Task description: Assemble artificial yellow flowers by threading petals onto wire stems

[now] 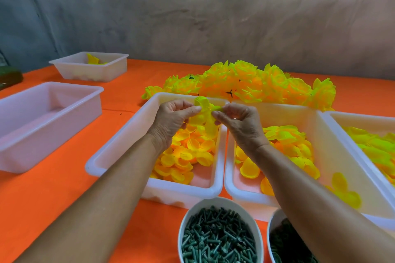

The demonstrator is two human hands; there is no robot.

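Centre of the frame: the left hand (pixel 171 117) and the right hand (pixel 239 119) meet above the far rims of two white trays, both pinching one partly built yellow flower (pixel 205 111) between them. The left thumb and fingers curl round its left side; the right thumb and forefinger nip its right edge. The flower is held in the air, clear of the trays; any stem inside it is hidden by petals and fingers.

Below the left hand, the centre-left tray (pixel 119 145) holds a heap of small cupped petals (pixel 183 156). Just beside it, touching along the long side, the centre-right tray (pixel 320 134) holds larger petals (pixel 286 145), with a few loose ones toward its near end. A third tray (pixel 346 121), cut by the right edge, also holds yellow pieces.

Behind the trays, upper centre, finished flowers (pixel 252 83) lie piled on the orange tabletop (pixel 53 194).

Bottom centre: a white bowl (pixel 213 200) of dark green plugs (pixel 218 239); a second bowl (pixel 271 228) beside it, right, is partly hidden by the right forearm.

Left: a large tray (pixel 25 156). Upper left: a small tray (pixel 85 70) with a few yellow pieces in it.
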